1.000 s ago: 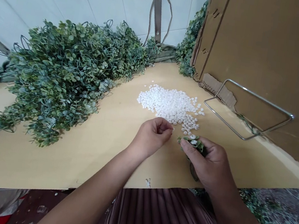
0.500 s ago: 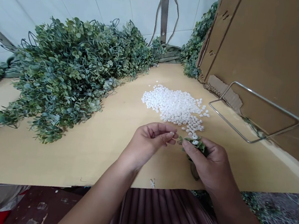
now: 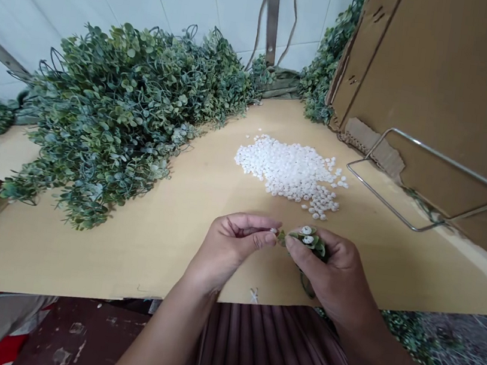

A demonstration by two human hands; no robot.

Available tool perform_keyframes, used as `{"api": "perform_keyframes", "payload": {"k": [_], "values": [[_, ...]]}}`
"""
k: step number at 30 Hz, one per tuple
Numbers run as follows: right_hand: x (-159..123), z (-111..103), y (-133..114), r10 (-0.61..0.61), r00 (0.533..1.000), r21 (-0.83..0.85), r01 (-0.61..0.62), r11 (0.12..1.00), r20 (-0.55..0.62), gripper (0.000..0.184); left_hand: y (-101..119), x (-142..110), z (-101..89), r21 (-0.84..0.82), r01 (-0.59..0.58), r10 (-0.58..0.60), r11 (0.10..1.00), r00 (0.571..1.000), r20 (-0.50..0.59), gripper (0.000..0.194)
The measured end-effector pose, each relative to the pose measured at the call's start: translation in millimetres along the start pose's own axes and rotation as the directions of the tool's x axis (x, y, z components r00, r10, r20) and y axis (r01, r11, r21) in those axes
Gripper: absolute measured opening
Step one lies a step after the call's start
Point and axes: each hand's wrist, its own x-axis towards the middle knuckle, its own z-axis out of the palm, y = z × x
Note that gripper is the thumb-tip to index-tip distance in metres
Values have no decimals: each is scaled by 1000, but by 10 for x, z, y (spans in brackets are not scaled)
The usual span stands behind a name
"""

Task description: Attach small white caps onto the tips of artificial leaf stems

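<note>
My right hand is closed round a green artificial leaf sprig, near the table's front edge. Two white pieces show on the sprig, by the thumb. Thumb and fingers of my left hand pinch a small white bead-like piece against a leaf tip that juts left from the sprig. My fingers partly hide this piece. Just beyond both hands lies a loose pile of small white bead-like pieces on the tan table.
A big heap of artificial greenery covers the table's left and back. At the right stands a cardboard box, with a bent metal wire frame against it. A white cross-shaped scrap lies at the front edge.
My left hand has come nearer the sprig, and its white piece now meets the leaf tip. The sprig in my right hand has shifted slightly left. The view has shifted a little.
</note>
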Motion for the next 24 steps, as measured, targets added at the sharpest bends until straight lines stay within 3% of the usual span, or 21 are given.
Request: {"api": "perform_keyframes", "payload": {"k": [15, 24], "values": [[-24, 0, 12, -53, 999, -39, 53, 998, 14, 20, -9, -5, -14, 35, -20, 20, 999, 1000, -3, 19], [-4, -30, -42, -24, 998, -60, 28, 998, 53, 19, 13, -13, -19, 158, -43, 42, 986, 999, 6, 12]]}}
